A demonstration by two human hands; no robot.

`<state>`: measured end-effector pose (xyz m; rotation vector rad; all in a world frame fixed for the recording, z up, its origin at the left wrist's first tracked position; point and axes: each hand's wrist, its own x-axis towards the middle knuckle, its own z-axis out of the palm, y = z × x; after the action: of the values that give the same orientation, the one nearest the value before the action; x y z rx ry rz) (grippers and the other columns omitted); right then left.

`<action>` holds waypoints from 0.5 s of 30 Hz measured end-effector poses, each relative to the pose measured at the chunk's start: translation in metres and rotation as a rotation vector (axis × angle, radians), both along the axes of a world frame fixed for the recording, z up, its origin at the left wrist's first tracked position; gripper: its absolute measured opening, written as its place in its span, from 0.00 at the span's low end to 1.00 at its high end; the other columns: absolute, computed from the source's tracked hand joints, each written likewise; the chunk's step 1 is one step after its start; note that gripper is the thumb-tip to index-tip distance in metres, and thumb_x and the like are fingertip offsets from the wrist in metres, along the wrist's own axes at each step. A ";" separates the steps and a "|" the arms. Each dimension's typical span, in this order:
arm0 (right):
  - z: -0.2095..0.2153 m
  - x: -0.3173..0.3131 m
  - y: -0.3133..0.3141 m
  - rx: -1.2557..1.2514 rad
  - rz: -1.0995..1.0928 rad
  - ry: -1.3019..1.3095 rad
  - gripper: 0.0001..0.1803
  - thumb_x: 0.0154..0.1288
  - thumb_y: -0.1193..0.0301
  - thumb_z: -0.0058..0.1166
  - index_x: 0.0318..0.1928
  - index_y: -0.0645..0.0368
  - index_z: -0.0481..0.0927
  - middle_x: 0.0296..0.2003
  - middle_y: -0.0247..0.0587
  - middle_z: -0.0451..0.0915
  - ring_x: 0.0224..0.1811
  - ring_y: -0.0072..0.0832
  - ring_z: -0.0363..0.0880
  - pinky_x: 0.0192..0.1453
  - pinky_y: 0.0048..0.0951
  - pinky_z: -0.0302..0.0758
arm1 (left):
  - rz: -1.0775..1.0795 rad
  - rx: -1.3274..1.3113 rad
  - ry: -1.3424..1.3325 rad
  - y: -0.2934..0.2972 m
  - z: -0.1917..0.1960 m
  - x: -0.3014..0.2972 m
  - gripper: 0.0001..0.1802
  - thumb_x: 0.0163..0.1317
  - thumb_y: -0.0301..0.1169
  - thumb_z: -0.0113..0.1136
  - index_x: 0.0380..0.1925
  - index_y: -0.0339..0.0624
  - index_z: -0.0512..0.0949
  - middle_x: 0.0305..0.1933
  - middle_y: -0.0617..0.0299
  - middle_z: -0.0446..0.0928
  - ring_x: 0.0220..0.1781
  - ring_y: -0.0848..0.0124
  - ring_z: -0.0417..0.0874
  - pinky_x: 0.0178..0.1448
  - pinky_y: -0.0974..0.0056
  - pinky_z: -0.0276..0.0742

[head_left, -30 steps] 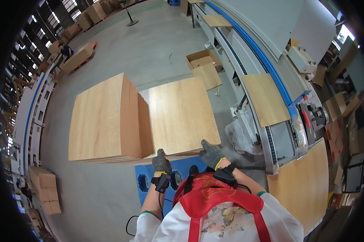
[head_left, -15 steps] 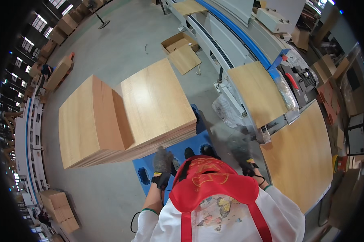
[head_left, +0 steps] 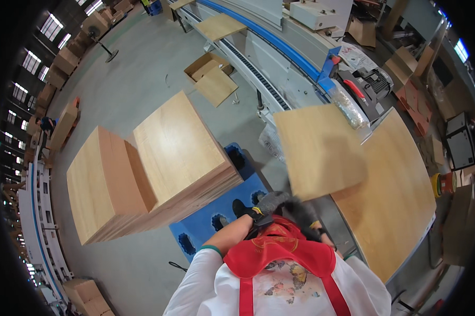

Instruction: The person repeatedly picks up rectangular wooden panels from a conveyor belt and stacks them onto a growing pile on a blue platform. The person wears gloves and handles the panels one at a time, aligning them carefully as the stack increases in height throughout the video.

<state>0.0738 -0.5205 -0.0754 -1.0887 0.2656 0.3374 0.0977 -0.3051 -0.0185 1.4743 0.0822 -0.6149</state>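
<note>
A light wood-grain panel (head_left: 316,150) juts from the end of the edge machine toward me, its near corner close to my hands. My left hand (head_left: 272,203), in a grey work glove, reaches across my front toward that corner; its fingertips are not clear. Beside it, my right hand (head_left: 302,213), also gloved, is smeared by motion just below the panel's near edge. Whether either hand grips the panel cannot be made out. To the left, stacked panels (head_left: 177,142) stand on a blue plastic pallet (head_left: 200,221), next to a taller stack (head_left: 92,184).
A large wood-grain board (head_left: 392,195) lies at my right. The conveyor machine (head_left: 258,68) runs toward the far left, with another panel (head_left: 221,26) on it. An open cardboard box (head_left: 195,68) sits on the floor. A pedestal fan (head_left: 103,45) stands farther back.
The panel at the machine's end has come nearer to me and turned. My left hand has swung right, away from the stack, to beside my right hand. The view has shifted right.
</note>
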 end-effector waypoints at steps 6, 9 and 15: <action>0.106 -0.033 -0.022 0.667 -0.357 0.336 0.25 0.73 0.56 0.51 0.63 0.55 0.70 0.56 0.42 0.78 0.57 0.39 0.77 0.62 0.42 0.75 | -0.001 -0.056 0.136 0.008 0.000 -0.021 0.26 0.63 0.42 0.66 0.52 0.32 0.78 0.46 0.60 0.82 0.44 0.73 0.80 0.49 0.66 0.76; 0.060 -0.035 -0.081 0.660 -0.630 0.323 0.25 0.70 0.60 0.56 0.63 0.56 0.70 0.56 0.40 0.80 0.56 0.36 0.79 0.61 0.39 0.77 | 0.044 -0.120 0.099 0.025 0.068 -0.015 0.23 0.63 0.37 0.65 0.53 0.33 0.77 0.50 0.60 0.81 0.48 0.75 0.79 0.52 0.66 0.76; 0.094 -0.011 0.000 0.546 -0.408 0.264 0.25 0.66 0.65 0.61 0.60 0.57 0.71 0.55 0.41 0.79 0.57 0.34 0.78 0.62 0.37 0.76 | 0.221 0.137 -0.042 0.107 0.167 -0.043 0.22 0.62 0.38 0.66 0.52 0.36 0.79 0.46 0.61 0.82 0.41 0.77 0.79 0.44 0.69 0.75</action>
<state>0.0624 -0.5204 0.0191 -0.4334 0.5828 0.1685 0.0546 -0.1982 0.1482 1.5836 0.2553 -0.4051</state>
